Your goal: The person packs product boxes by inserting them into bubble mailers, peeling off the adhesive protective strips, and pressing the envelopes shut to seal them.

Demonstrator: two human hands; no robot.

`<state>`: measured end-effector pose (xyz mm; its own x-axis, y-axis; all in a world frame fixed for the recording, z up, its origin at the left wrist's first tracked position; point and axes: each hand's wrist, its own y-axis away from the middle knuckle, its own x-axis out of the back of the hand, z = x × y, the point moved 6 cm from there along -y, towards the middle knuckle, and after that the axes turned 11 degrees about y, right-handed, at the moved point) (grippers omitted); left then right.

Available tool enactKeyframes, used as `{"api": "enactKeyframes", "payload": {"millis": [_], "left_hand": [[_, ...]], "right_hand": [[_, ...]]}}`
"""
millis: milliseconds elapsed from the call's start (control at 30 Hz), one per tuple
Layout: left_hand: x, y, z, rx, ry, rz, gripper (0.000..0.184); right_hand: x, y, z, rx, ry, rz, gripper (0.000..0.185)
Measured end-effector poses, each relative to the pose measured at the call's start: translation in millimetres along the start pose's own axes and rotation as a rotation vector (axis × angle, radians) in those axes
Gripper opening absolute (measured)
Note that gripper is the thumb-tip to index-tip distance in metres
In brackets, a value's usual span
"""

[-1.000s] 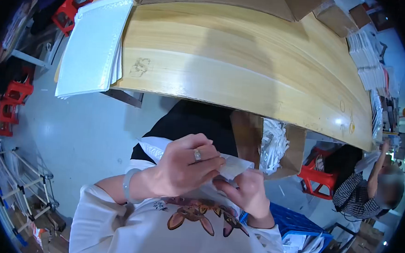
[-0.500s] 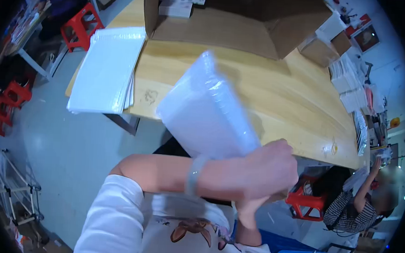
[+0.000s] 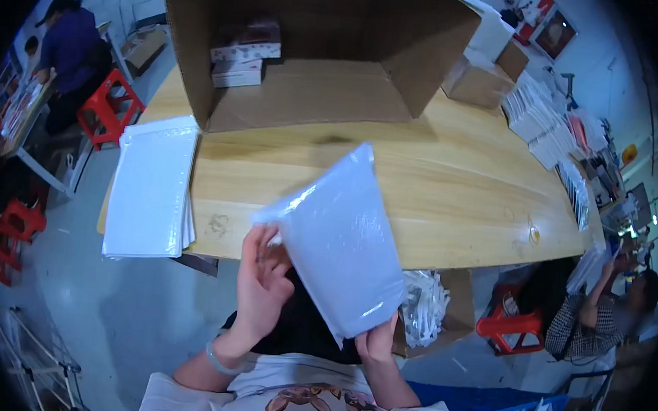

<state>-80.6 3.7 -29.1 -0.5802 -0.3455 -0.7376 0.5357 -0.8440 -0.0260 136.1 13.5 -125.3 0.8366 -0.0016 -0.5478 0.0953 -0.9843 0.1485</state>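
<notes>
A filled white plastic mailer bag (image 3: pixel 345 248) is held tilted in front of me, over the table's front edge. My right hand (image 3: pixel 378 340) grips its lower right corner, with the fingers partly hidden behind it. My left hand (image 3: pixel 262 280) is at the bag's upper left corner, fingers apart and loosely curled; whether they touch the bag is hard to tell. To the left, a stack of flat white mailers (image 3: pixel 151 187) lies on the wooden table (image 3: pixel 464 206).
A large open cardboard box (image 3: pixel 321 92) stands at the back, with small patterned boxes (image 3: pixel 240 53) inside. Below the table edge, a carton (image 3: pixel 458 311) holds crumpled film strips (image 3: pixel 426 309). Red stools (image 3: pixel 513 330) and other people (image 3: pixel 74 54) are around.
My left hand has come back from the far right, where it was crossed over my right arm, to the bag's left corner. The bag has turned more upright, and the view has shifted.
</notes>
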Motion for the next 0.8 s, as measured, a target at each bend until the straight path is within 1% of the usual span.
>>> {"api": "enactKeyframes", "payload": {"millis": [33, 100, 200, 333, 400, 433, 500, 533, 667, 700, 733, 767, 800], "left_hand": [[1, -3, 8, -0.019, 0.0, 0.002, 0.038], [-6, -15, 21, 0.073, -0.016, -0.027, 0.033], [-14, -26, 24, 0.188, -0.033, -0.068, 0.034], [-13, -30, 20, 0.055, -0.259, -0.184, 0.046], [-14, -40, 33, -0.015, -0.509, -0.269, 0.045], [-15, -42, 37, -0.015, -0.518, -0.261, 0.045], [-22, -45, 34, 0.113, -0.398, -0.289, 0.043], [-26, -46, 31, 0.122, -0.405, -0.282, 0.043], [-35, -53, 19, -0.004, 0.138, -0.02, 0.045], [-31, -46, 14, -0.026, 0.071, 0.008, 0.045], [-24, -33, 8, -0.048, 0.005, 0.033, 0.048], [-9, -15, 1, -0.031, 0.002, 0.036, 0.048], [0, 9, -8, -0.013, -0.32, -0.197, 0.037]], "right_hand": [[-1, 4, 3, 0.0, -0.002, -0.018, 0.036], [-2, 9, 11, -0.053, -0.008, -0.057, 0.039], [-3, 13, 13, -0.096, -0.013, -0.071, 0.043], [-9, 17, 1, -0.117, 0.115, -0.125, 0.048], [-9, 19, 3, -0.124, 0.109, -0.153, 0.049], [-10, 20, 4, -0.119, 0.101, -0.175, 0.049], [-13, 22, 6, -0.105, 0.084, -0.213, 0.05], [-12, 24, 9, -0.115, 0.08, -0.208, 0.05], [-12, 25, 21, -0.276, -0.125, -0.123, 0.051], [-13, 25, 20, -0.281, -0.126, -0.107, 0.051], [-17, 23, 10, -0.166, 0.097, -0.122, 0.051], [-23, 22, -1, -0.053, 0.321, -0.137, 0.051], [-28, 23, -10, 0.055, 0.546, -0.151, 0.052]]}}
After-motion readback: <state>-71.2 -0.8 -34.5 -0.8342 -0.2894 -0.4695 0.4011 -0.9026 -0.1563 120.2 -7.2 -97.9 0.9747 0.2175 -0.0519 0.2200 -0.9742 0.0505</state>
